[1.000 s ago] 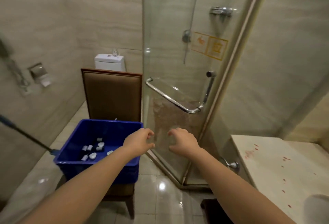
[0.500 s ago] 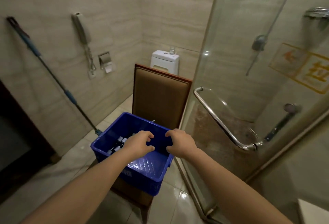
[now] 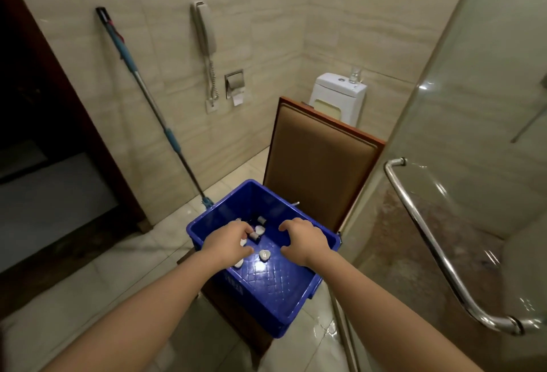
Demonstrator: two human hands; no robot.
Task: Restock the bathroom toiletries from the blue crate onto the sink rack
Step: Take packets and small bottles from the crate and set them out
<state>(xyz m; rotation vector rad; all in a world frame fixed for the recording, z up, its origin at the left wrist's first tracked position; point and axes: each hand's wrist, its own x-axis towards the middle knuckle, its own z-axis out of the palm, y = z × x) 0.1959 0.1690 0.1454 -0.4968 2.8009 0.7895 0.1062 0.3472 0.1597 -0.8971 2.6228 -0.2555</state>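
Observation:
The blue crate (image 3: pixel 268 300) stands on the seat of a brown chair (image 3: pixel 319 164). Several small toiletry bottles (image 3: pixel 260 220) with white caps lie in its far left part, one white-capped bottle (image 3: pixel 265 254) nearer the middle. My left hand (image 3: pixel 228 246) hangs over the crate's left side, fingers curled and apart, just above the bottles. My right hand (image 3: pixel 305 240) hovers over the crate's right side, fingers spread, holding nothing. The sink rack is out of view.
A glass shower door (image 3: pixel 473 135) with a chrome handle (image 3: pixel 429 241) stands at the right. A mop (image 3: pixel 148 99) leans on the left wall beside a wall phone (image 3: pixel 204 31) and a paper holder (image 3: pixel 234 84). A toilet (image 3: pixel 337 96) sits behind the chair. A dark doorway (image 3: pixel 38 135) is at the left.
My view has swung left from the shower and counter to the crate. Both hands have moved forward and down over the crate's inside.

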